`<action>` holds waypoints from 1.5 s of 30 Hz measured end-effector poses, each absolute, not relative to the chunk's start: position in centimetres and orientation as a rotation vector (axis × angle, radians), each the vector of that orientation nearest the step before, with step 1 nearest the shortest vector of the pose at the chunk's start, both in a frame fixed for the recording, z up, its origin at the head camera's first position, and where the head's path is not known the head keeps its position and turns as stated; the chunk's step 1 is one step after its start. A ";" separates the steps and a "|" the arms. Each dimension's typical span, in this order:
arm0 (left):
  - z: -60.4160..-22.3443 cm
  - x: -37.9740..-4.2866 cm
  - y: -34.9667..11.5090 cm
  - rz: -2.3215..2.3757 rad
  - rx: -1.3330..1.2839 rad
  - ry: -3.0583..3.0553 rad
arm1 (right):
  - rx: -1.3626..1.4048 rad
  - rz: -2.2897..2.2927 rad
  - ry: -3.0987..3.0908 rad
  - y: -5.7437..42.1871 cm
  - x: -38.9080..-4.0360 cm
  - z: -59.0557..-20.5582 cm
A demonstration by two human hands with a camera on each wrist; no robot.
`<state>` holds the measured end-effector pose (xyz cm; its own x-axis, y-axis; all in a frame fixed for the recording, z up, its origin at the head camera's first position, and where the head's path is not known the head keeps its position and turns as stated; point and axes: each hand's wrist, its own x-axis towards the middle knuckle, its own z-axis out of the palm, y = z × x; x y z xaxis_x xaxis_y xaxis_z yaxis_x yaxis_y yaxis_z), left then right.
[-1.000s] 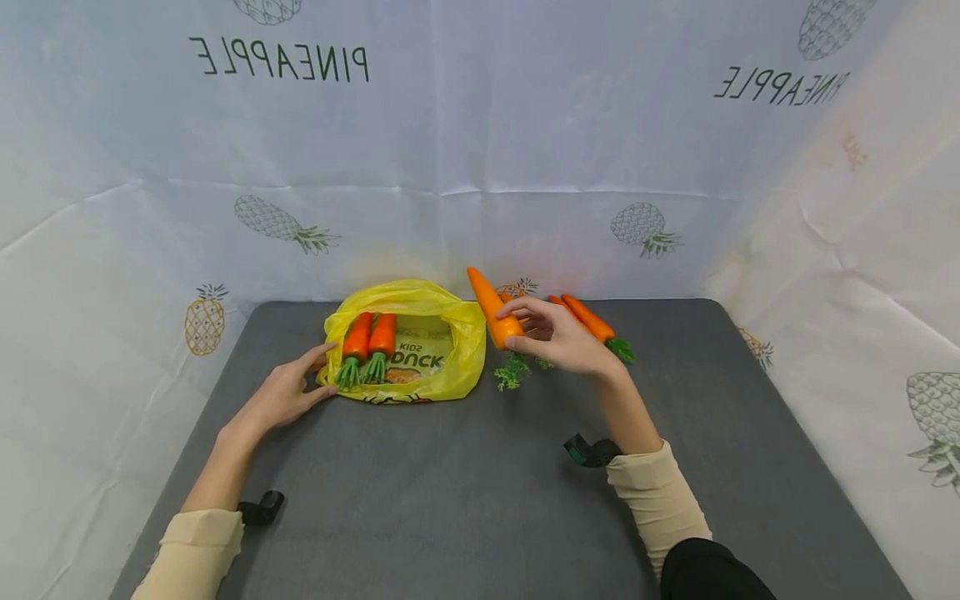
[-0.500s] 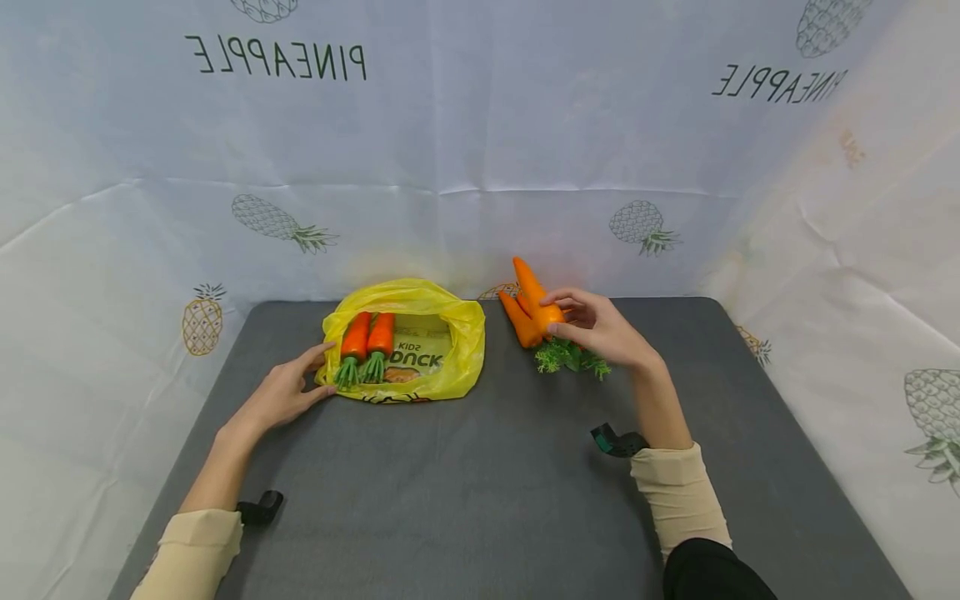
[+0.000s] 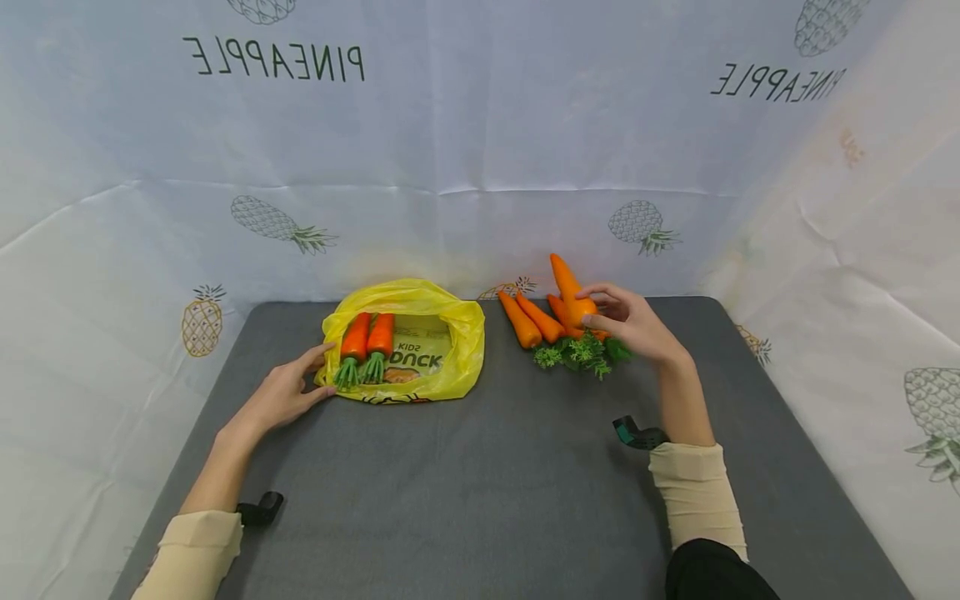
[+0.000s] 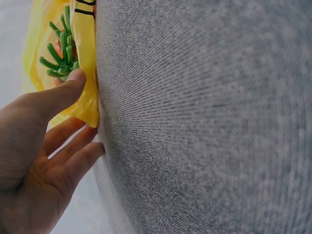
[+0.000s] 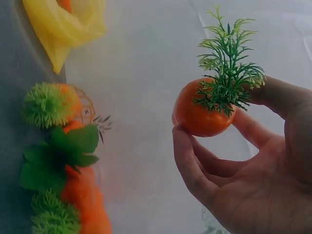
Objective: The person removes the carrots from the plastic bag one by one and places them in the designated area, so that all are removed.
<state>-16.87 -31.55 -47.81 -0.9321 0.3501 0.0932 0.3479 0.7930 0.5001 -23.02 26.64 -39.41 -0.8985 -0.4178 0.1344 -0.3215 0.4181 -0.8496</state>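
Observation:
My right hand [image 3: 633,323] holds a thick orange carrot [image 3: 567,287] by its top end, tip pointing up and away. In the right wrist view, the held carrot [image 5: 202,114] has feathery green leaves, with thumb and fingers pinching its sides. It is raised over a row of several carrots [image 3: 540,317] with leafy tops toward me. At the left, my left hand [image 3: 277,396] grips the edge of an open yellow plastic bag [image 3: 468,342]; its thumb lies on the bag [image 4: 87,97] in the left wrist view. Two red-orange carrots [image 3: 381,335] with green stalks lie inside.
The grey table [image 3: 450,500] ends at the back against a white cloth [image 3: 480,125] printed with pineapples. The carrot row lies to the right of the bag, close to that back edge. Black wrist mounts [image 3: 261,508] stick out from both forearms.
My right hand has carried the carrot to the right, from beside the bag to above the row's right part. More of the carrots in the row now show. The left hand stays at the bag.

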 end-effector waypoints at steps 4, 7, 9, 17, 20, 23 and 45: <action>-47.8 -16.9 -31.5 0.823 0.577 2.971 | -0.589 -1.495 2.578 27.7 -23.2 -39.8; -47.8 -16.9 -31.5 0.819 0.573 2.972 | -0.530 -1.486 2.585 28.5 -23.4 -40.1; -47.8 -16.9 -31.4 0.818 0.572 2.973 | -0.493 -1.492 2.579 29.0 -23.7 -40.4; -47.8 -16.7 -31.5 0.824 0.569 2.975 | -0.377 -1.504 2.575 31.1 -24.7 -42.1; -47.8 -16.7 -31.5 0.825 0.568 2.979 | -0.313 -1.500 2.568 31.9 -24.9 -42.7; -47.7 -16.7 -31.5 0.825 0.562 2.978 | -0.263 -1.470 2.563 32.8 -25.0 -43.2; -47.9 -16.9 -31.4 0.805 0.547 2.979 | -0.075 -1.480 2.486 36.2 -26.4 -48.0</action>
